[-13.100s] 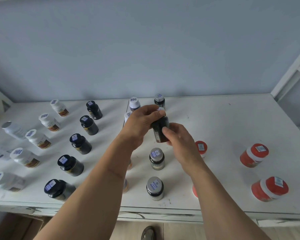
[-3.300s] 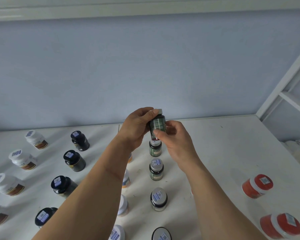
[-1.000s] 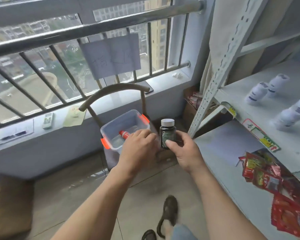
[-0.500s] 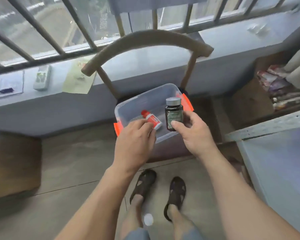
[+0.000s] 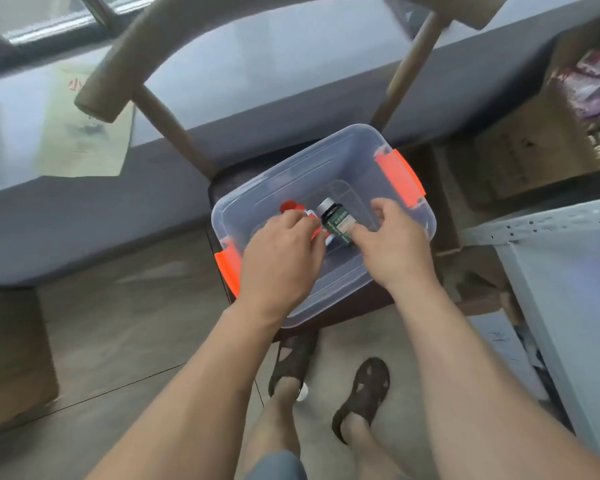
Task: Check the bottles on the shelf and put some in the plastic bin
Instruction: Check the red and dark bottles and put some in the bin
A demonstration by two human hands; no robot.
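You are lowering the dark bottle [image 5: 336, 221] into the plastic bin [image 5: 409, 216], your right hand [image 5: 394, 245] pinching it, your left hand [image 5: 281, 261] loosely curled beside; next you need only release it

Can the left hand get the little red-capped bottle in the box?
Probably yes. The left hand is already inside the clear bin, right over the red-capped bottle, with no lid in the way. The dark bottle lies just beside it, in the right hand.

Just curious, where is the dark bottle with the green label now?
The dark bottle is inside the clear plastic bin on the chair, held by the right hand, beside a red-capped bottle.
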